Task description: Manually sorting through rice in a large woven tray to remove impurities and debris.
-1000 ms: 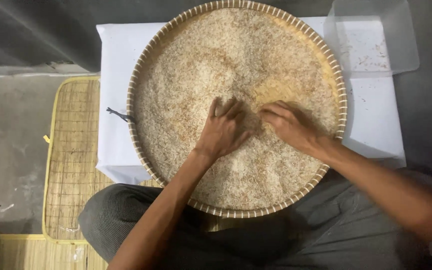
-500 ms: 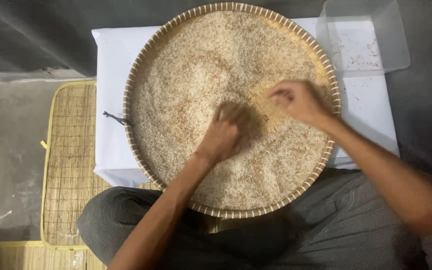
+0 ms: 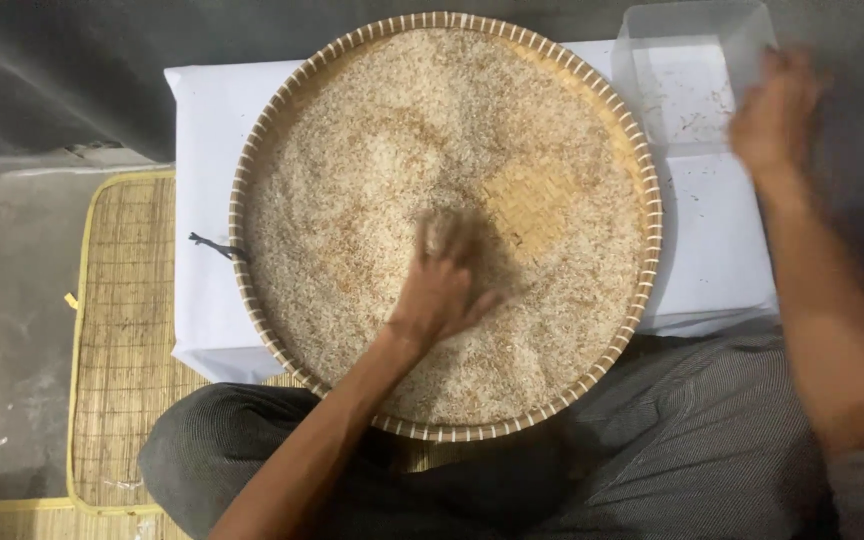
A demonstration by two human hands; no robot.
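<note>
A wide round woven tray (image 3: 239,215) lies on a white-covered low table (image 3: 202,120) and is filled with pale rice grains (image 3: 382,150). A bare patch of weave (image 3: 530,205) shows right of centre. My left hand (image 3: 442,285) rests flat on the rice near the middle, blurred, fingers pointing away from me. My right hand (image 3: 777,115) is off the tray, at the right edge of a clear plastic box (image 3: 687,90) that holds a few dark specks. It is too blurred to show its fingers or anything in them.
A woven straw mat (image 3: 122,340) lies on the grey floor at the left. My crossed legs in grey trousers (image 3: 692,440) sit under the tray's near edge. A small dark twig (image 3: 207,243) lies on the cloth beside the rim.
My right hand has lifted off the rice and swung up and right to the plastic box. My left hand stays in the grains near the middle, and the bare patch now lies uncovered.
</note>
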